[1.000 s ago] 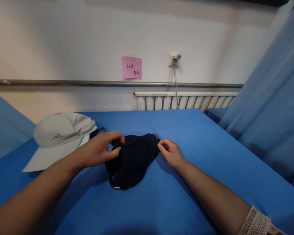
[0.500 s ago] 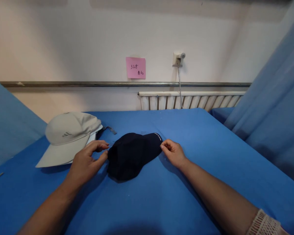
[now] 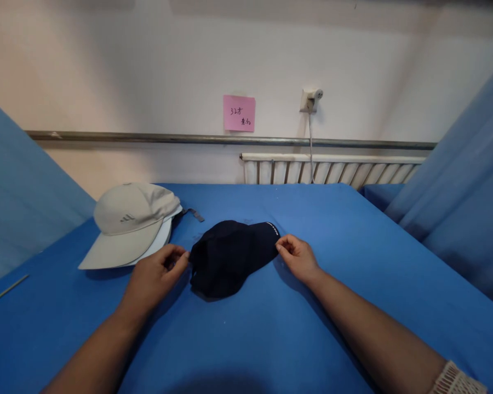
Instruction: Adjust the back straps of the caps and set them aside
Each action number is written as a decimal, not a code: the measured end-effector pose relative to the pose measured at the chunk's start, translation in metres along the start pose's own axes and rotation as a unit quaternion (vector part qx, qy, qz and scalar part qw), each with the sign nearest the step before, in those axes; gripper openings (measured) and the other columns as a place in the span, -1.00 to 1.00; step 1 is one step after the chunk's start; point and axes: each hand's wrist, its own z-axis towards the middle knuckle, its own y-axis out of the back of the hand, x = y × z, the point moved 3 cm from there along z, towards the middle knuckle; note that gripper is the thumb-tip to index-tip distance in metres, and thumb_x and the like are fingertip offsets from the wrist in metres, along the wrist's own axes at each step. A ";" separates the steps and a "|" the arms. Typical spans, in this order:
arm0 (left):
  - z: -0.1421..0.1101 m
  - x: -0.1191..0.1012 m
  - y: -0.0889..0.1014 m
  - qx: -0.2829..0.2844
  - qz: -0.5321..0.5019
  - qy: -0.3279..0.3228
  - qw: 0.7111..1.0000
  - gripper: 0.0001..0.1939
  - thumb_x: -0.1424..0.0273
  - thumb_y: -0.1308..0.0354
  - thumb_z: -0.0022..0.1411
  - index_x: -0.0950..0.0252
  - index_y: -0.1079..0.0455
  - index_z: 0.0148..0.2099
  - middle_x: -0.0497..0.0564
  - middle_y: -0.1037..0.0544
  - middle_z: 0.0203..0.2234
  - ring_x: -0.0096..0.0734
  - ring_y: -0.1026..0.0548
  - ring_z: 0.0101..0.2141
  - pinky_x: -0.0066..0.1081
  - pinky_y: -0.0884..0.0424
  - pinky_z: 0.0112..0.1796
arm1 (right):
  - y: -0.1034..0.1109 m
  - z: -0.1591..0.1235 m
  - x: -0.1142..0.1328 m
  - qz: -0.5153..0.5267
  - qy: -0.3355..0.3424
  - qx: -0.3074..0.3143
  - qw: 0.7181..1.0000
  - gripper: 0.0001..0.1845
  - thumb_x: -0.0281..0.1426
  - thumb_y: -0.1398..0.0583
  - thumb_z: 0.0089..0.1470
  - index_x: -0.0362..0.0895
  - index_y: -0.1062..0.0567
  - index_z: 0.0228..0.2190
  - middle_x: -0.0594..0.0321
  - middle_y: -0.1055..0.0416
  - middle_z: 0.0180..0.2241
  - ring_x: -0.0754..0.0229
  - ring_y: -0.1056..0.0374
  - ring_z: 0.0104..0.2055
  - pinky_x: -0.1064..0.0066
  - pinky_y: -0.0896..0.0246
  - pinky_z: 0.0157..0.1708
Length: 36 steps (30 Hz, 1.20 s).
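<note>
Head view: I have the dark cap on the blue surface, brim directed to the right. Right hand: thumb and index finger pinch the brim edge. Left hand: fingers curled, thumb tip at the crown's rear edge; I cannot tell whether it grips. Grey cap: left of the dark cap, overlying a white brim.

Navy cap w/ white brim lettering, beige cap w/ dk grey stripes logo, blue tabletop, pink note
</note>
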 end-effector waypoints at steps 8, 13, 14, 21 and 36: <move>-0.025 -0.034 -0.006 -0.108 -0.048 -0.146 0.982 -0.82 0.26 -0.12 0.20 0.26 -0.39 -0.34 -0.11 -0.47 -0.57 -0.48 -0.44 -0.55 -0.49 -0.33 -0.45 | 0.018 0.020 -0.020 -0.145 -0.118 -0.068 0.980 -0.71 -0.34 -0.20 0.06 -0.15 -0.47 -0.15 0.10 -0.50 -0.18 0.12 -0.43 -0.19 0.28 -0.27 -0.12; -0.024 -0.032 -0.010 -0.132 -0.036 -0.162 0.977 -0.84 0.30 -0.10 0.22 0.26 -0.40 -0.34 -0.11 -0.47 -0.56 -0.49 -0.43 -0.55 -0.49 -0.32 -0.45 | 0.014 0.052 -0.022 -0.117 -0.187 -0.051 0.974 -0.66 -0.31 -0.26 0.02 -0.18 -0.50 -0.14 0.02 -0.50 -0.10 0.03 -0.39 -0.01 0.28 -0.22 -0.03; -0.023 -0.030 -0.009 -0.137 -0.035 -0.163 0.976 -0.84 0.30 -0.10 0.22 0.26 -0.40 -0.35 -0.10 -0.47 -0.56 -0.49 -0.43 -0.55 -0.48 -0.33 -0.44 | 0.010 0.060 -0.020 -0.108 -0.191 -0.046 0.975 -0.67 -0.30 -0.28 0.01 -0.17 -0.51 -0.17 0.04 -0.51 -0.12 0.05 -0.40 -0.03 0.31 -0.23 -0.06; -0.022 -0.022 0.002 -0.142 -0.056 -0.115 0.982 -0.80 0.23 -0.09 0.21 0.24 -0.41 -0.32 -0.08 -0.51 -0.51 -0.46 -0.45 -0.53 -0.47 -0.37 -0.40 | -0.003 0.086 -0.012 0.029 -0.276 0.064 0.959 -0.72 -0.31 -0.34 -0.06 -0.18 -0.43 -0.63 0.36 -0.29 -0.72 0.38 -0.13 -0.69 0.54 0.01 -0.67; -0.012 -0.050 -0.031 0.001 -0.119 -0.134 0.984 -0.72 0.13 -0.06 0.22 0.19 -0.42 -0.37 -0.06 -0.52 -0.55 -0.38 -0.47 -0.52 -0.44 -0.37 -0.44 | 0.074 0.022 -0.017 0.348 -0.308 -0.018 0.885 -0.87 -0.50 -0.22 0.06 -0.24 -0.45 -0.52 0.34 -0.32 -0.63 0.45 -0.16 -0.66 0.66 0.09 -0.73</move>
